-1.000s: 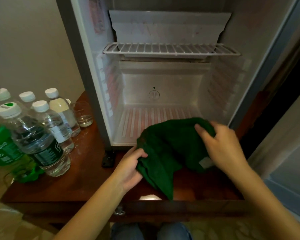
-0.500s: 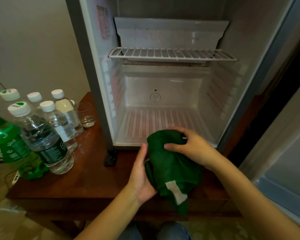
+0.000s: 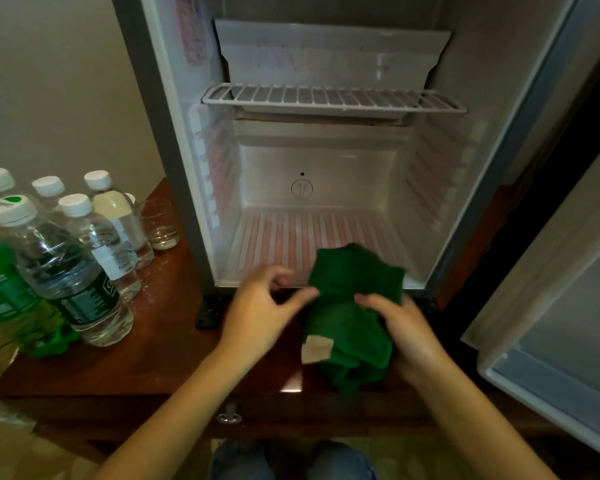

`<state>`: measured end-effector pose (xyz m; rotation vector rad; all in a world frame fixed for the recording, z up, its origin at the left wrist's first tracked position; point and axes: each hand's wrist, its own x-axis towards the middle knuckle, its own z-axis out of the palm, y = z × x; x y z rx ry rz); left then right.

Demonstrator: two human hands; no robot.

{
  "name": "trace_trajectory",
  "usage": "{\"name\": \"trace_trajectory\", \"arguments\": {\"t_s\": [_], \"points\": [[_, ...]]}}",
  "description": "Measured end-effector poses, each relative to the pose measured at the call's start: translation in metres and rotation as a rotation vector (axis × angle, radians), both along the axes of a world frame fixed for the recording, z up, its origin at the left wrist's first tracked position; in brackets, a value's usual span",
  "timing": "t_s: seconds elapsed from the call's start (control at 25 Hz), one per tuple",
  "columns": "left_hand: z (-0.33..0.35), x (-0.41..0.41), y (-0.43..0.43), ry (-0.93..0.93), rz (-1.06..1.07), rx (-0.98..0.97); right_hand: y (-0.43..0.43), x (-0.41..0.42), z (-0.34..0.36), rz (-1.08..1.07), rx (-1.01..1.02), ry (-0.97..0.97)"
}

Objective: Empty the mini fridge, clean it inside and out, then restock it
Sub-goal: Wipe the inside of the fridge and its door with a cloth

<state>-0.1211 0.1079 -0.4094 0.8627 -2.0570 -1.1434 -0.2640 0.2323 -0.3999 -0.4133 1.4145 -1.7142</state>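
The mini fridge (image 3: 326,168) stands open and holds nothing but a white wire shelf (image 3: 333,98). In front of its lower lip a bunched dark green cloth (image 3: 354,306) with a pale tag is gripped from the right by my right hand (image 3: 402,330). My left hand (image 3: 260,313) is just left of the cloth, fingers spread, its thumb tip at the cloth's edge. Several clear water bottles (image 3: 94,244) with white caps stand on the wooden table (image 3: 160,341) to the left.
A green soda bottle (image 3: 0,289) stands at the far left edge, and a short glass (image 3: 160,226) sits beside the fridge wall. The open fridge door (image 3: 551,358) hangs at the right. A drawer knob (image 3: 227,415) shows on the table front.
The cloth has been folded from a spread sheet into a bundle. My left hand has let go of it and opened, while my right hand moved down onto its right side.
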Motion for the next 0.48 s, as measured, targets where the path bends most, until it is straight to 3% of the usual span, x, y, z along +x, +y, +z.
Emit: {"name": "trace_trajectory", "arguments": {"t_s": [0.08, 0.12, 0.2, 0.28, 0.36, 0.48], "points": [[-0.008, 0.016, -0.027, 0.081, 0.161, -0.167, -0.002, -0.020, 0.023, -0.155, -0.050, 0.445], [-0.014, 0.024, -0.042, 0.163, 0.250, -0.206, -0.005, -0.032, 0.032, -0.193, -0.004, 0.802], [-0.023, 0.033, -0.065, 0.264, 0.419, -0.242, -0.025, -0.048, 0.035, -0.110, 0.267, 1.444], [-0.031, 0.036, -0.078, 0.296, 0.508, -0.206, -0.047, -0.049, 0.017, 0.108, 0.569, 1.649], [-0.037, 0.036, -0.086, 0.346, 0.530, -0.165, -0.056, -0.048, -0.015, 0.224, 0.562, 1.761], [-0.042, 0.038, -0.099, 0.447, 0.491, -0.116, -0.061, -0.058, -0.036, 0.230, 0.548, 1.916]]}}
